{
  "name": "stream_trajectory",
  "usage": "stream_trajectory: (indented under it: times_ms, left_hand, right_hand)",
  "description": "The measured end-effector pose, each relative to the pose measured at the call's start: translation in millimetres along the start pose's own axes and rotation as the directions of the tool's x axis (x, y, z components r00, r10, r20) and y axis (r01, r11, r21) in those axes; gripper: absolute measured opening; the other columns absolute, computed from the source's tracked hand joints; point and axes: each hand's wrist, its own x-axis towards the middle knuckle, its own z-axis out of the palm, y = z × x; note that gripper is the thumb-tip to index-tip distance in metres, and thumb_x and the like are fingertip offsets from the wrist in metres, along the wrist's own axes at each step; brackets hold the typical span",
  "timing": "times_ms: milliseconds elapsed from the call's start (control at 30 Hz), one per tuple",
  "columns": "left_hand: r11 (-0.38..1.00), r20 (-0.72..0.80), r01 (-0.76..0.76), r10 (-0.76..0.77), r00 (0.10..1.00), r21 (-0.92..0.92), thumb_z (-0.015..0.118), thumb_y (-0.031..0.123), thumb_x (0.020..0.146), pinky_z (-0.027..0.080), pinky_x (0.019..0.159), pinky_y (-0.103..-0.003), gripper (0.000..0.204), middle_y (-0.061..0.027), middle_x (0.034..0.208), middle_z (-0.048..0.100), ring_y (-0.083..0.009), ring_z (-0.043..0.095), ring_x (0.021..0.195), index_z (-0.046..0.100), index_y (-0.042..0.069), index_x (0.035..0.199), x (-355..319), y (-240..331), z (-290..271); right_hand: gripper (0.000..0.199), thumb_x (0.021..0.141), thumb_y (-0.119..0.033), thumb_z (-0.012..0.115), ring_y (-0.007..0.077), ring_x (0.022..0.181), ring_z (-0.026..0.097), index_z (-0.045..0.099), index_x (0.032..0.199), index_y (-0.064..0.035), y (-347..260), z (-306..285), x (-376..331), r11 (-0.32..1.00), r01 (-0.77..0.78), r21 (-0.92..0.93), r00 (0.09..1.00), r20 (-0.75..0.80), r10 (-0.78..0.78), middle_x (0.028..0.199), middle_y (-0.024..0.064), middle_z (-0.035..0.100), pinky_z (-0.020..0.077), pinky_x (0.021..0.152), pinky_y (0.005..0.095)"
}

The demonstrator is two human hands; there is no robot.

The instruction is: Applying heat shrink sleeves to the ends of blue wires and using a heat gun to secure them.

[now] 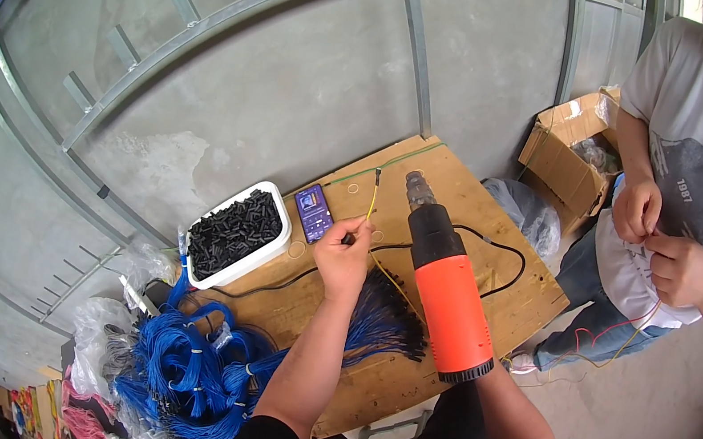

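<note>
Head cam: L hand (343,256) is pinching blk-tipped yellow wire (373,197) over table (531,285), fingers curled in. R hand is hiding behind orange heat gun (450,314); grip can't tell. Phone (313,212) is showing txt, too small; co-worker's shirt (699,174) is bearing dk print w/ nos.

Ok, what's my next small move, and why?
Probably ease the nozzle of the orange heat gun toward the black tip of the yellow wire: your left hand holds the wire, and in this view the nozzle sits apart, right of the tip.
</note>
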Motion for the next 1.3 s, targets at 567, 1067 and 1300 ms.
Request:
stream_trajectory:
  times_ms: [567,1067,1300]
  left_hand:
    - [0.959,-0.070,0.044,-0.067,0.995,-0.282,0.070,0.001,0.091,0.045,0.068,-0.019,0.008,-0.0027,0.085,0.070,-0.0044,0.058,0.073,0.072,-0.003,0.098,-11.5,22.1,-31.7]
    - [0.866,0.353,0.281,-0.131,0.926,-0.415,0.065,0.007,0.096,0.050,0.081,-0.024,0.016,-0.0103,0.094,0.074,-0.0110,0.066,0.085,0.067,-0.004,0.106,-6.6,93.0,68.8]
    - [0.863,0.389,0.293,-0.125,0.913,-0.411,0.066,0.009,0.096,0.048,0.078,-0.024,0.015,-0.0071,0.091,0.072,-0.0087,0.064,0.084,0.069,-0.003,0.104,-12.9,103.7,86.4]
  right_hand:
    - [0.046,0.084,-0.016,0.072,0.0347,0.103,0.068,0.055,0.127,-0.0096,-88.4,72.8,76.5,0.213,0.475,-0.854,0.824,0.346,-0.449,0.109,0.0166,0.070,0.0525,0.088,0.0382]
    - [0.039,0.092,-0.028,0.057,0.0327,0.121,0.058,0.061,0.125,-0.0075,-42.9,55.2,286.7,-0.767,-0.003,-0.642,0.944,0.251,-0.214,0.131,0.0139,0.061,0.0375,0.102,0.0505]
    - [0.034,0.090,-0.021,0.060,0.0328,0.117,0.059,0.063,0.120,-0.0061,-73.3,51.1,204.5,-0.198,0.349,-0.916,0.874,0.394,-0.283,0.128,0.0148,0.062,0.0421,0.098,0.0478]
